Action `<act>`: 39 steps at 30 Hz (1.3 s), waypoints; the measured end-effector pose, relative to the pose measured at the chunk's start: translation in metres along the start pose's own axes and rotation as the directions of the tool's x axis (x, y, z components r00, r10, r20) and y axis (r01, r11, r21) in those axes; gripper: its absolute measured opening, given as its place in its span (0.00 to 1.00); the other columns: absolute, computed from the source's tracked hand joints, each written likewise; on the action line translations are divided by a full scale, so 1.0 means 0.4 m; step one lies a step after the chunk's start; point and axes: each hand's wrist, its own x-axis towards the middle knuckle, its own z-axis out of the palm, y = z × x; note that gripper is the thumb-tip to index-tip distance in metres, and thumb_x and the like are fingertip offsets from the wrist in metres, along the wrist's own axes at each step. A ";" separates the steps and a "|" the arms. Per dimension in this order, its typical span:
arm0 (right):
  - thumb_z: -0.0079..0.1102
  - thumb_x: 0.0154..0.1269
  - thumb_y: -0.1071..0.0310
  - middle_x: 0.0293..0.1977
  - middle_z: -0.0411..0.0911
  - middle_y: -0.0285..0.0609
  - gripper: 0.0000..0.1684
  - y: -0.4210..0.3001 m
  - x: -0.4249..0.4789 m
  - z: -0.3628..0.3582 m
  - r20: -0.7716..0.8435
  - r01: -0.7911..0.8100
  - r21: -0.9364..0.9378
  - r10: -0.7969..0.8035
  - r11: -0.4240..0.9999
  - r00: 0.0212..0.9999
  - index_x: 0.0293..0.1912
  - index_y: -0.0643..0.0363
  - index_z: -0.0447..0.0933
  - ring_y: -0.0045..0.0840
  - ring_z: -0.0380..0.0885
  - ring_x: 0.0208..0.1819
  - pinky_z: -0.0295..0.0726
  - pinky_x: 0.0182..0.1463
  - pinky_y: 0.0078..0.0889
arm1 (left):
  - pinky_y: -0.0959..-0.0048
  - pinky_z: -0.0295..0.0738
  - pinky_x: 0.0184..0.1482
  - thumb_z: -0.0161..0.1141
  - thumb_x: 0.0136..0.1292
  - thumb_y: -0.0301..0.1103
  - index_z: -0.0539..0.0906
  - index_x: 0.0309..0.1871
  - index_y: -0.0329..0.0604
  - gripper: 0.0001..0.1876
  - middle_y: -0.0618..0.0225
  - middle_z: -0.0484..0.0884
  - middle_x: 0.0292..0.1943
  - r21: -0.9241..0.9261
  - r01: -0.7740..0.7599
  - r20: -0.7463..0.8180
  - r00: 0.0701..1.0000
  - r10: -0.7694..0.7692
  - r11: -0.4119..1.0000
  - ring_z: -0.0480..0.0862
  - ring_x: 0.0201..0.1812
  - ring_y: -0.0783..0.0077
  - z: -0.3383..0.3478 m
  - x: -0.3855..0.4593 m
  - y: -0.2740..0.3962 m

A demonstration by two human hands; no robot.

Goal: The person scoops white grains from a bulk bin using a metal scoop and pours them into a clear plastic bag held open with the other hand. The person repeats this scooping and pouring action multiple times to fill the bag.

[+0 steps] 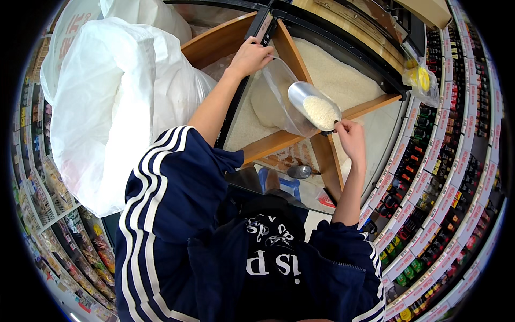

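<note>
My left hand (pixel 250 58) pinches the rim of a clear plastic bag (pixel 275 90) beside a black price holder (pixel 262 30). The bag hangs over a compartment of white rice, and its lower part looks filled with rice. In my right hand (pixel 351 137) is the handle of a metal scoop (pixel 301 91). A heap of rice (pixel 320 112) lies in the scoop, toward the handle end. The scoop's front overlaps the bag's mouth in view; whether it reaches inside I cannot tell. My fingers hide most of the handle.
Wooden dividers (pixel 291 54) split the bin, with more rice (pixel 338 70) in the far compartment. A second metal scoop (pixel 299 172) lies in the near one. Large white sacks (pixel 173 76) stand at left. Shelves of packaged goods (pixel 418 161) line the right.
</note>
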 end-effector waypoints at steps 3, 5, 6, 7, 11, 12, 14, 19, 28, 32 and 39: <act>0.55 0.59 0.60 0.24 0.80 0.55 0.16 -0.029 -0.024 0.022 -0.078 0.034 -0.257 -0.056 0.966 0.995 0.30 0.64 0.83 0.43 0.81 0.27 0.78 0.35 0.40 | 0.68 0.64 0.56 0.59 0.63 0.36 0.80 0.34 0.45 0.06 0.65 0.83 0.24 -0.005 0.002 0.005 1.000 -0.002 1.000 0.81 0.35 0.64 -0.003 0.001 0.001; 0.56 0.60 0.58 0.24 0.80 0.56 0.16 -0.049 -0.026 0.039 -0.095 -0.013 -0.342 -0.021 0.940 0.995 0.31 0.60 0.85 0.47 0.82 0.30 0.80 0.37 0.44 | 0.68 0.64 0.56 0.59 0.63 0.36 0.80 0.34 0.46 0.06 0.65 0.83 0.24 -0.003 0.006 0.007 1.000 -0.006 1.000 0.80 0.35 0.64 -0.006 0.001 0.003; 0.56 0.60 0.57 0.24 0.80 0.56 0.16 -0.051 -0.026 0.051 -0.111 -0.026 -0.370 -0.016 0.929 0.994 0.31 0.60 0.85 0.47 0.82 0.29 0.80 0.37 0.44 | 0.68 0.64 0.56 0.59 0.63 0.36 0.80 0.34 0.46 0.06 0.65 0.83 0.24 -0.003 0.008 0.005 1.000 -0.008 1.000 0.80 0.35 0.64 -0.006 0.000 0.003; 0.57 0.61 0.57 0.24 0.80 0.56 0.17 -0.052 -0.026 0.059 -0.126 -0.040 -0.396 -0.011 0.917 0.992 0.31 0.60 0.85 0.47 0.82 0.29 0.80 0.37 0.44 | 0.68 0.64 0.56 0.59 0.63 0.36 0.80 0.34 0.46 0.06 0.65 0.83 0.24 -0.002 0.010 0.004 1.000 -0.010 1.000 0.80 0.35 0.64 -0.006 0.000 0.003; 0.60 0.61 0.55 0.24 0.80 0.56 0.17 -0.060 -0.026 0.079 -0.139 -0.060 -0.474 -0.007 0.879 0.990 0.32 0.59 0.85 0.47 0.82 0.29 0.80 0.37 0.45 | 0.68 0.65 0.56 0.59 0.63 0.36 0.80 0.34 0.46 0.06 0.65 0.82 0.23 -0.014 -0.003 -0.019 1.000 0.003 1.000 0.80 0.35 0.64 0.000 -0.002 -0.003; 0.60 0.60 0.55 0.24 0.80 0.56 0.16 -0.063 -0.027 0.083 -0.136 -0.065 -0.472 0.000 0.879 0.991 0.32 0.59 0.85 0.48 0.82 0.29 0.80 0.37 0.45 | 0.68 0.65 0.56 0.59 0.63 0.36 0.80 0.34 0.46 0.06 0.65 0.82 0.23 -0.012 -0.001 -0.018 1.000 0.001 1.000 0.80 0.35 0.64 0.001 -0.001 -0.002; 0.62 0.60 0.56 0.24 0.80 0.56 0.16 -0.070 -0.029 0.085 -0.124 -0.066 -0.474 0.007 0.878 0.992 0.33 0.60 0.84 0.48 0.82 0.30 0.79 0.37 0.45 | 0.68 0.65 0.56 0.59 0.63 0.36 0.80 0.34 0.46 0.06 0.65 0.82 0.23 -0.003 0.001 -0.014 1.000 -0.001 1.000 0.80 0.35 0.64 0.001 -0.002 -0.001; 0.65 0.58 0.58 0.26 0.81 0.56 0.15 -0.069 -0.035 0.085 -0.116 -0.059 -0.483 0.003 0.874 0.993 0.34 0.61 0.83 0.48 0.82 0.31 0.79 0.37 0.45 | 0.68 0.64 0.57 0.58 0.63 0.36 0.80 0.34 0.46 0.06 0.65 0.82 0.23 0.004 0.008 0.011 1.000 -0.008 1.000 0.80 0.34 0.64 -0.005 0.000 0.003; 0.67 0.57 0.63 0.25 0.81 0.50 0.11 -0.046 -0.015 0.031 -0.081 0.045 -0.231 -0.065 0.972 0.995 0.33 0.62 0.82 0.41 0.82 0.29 0.78 0.34 0.38 | 0.68 0.64 0.56 0.58 0.63 0.37 0.80 0.34 0.46 0.06 0.65 0.82 0.23 -0.019 0.002 0.002 1.000 -0.002 1.000 0.80 0.33 0.64 -0.005 0.001 0.001; 0.65 0.58 0.64 0.25 0.82 0.50 0.11 -0.024 0.017 -0.022 -0.194 0.092 -0.152 -0.121 0.984 0.973 0.34 0.63 0.81 0.36 0.83 0.27 0.78 0.32 0.31 | 0.68 0.64 0.56 0.58 0.63 0.36 0.80 0.35 0.46 0.06 0.65 0.83 0.24 -0.026 0.011 0.010 1.000 -0.010 1.000 0.80 0.34 0.64 -0.004 0.000 0.002; 0.59 0.61 0.57 0.29 0.83 0.51 0.17 0.093 0.149 -0.045 -0.312 -0.240 -0.147 0.185 0.960 0.932 0.36 0.64 0.81 0.37 0.83 0.34 0.77 0.39 0.34 | 0.69 0.64 0.56 0.58 0.63 0.36 0.80 0.35 0.46 0.06 0.65 0.83 0.24 -0.015 0.020 0.029 0.999 -0.020 1.000 0.81 0.35 0.65 -0.012 0.001 0.005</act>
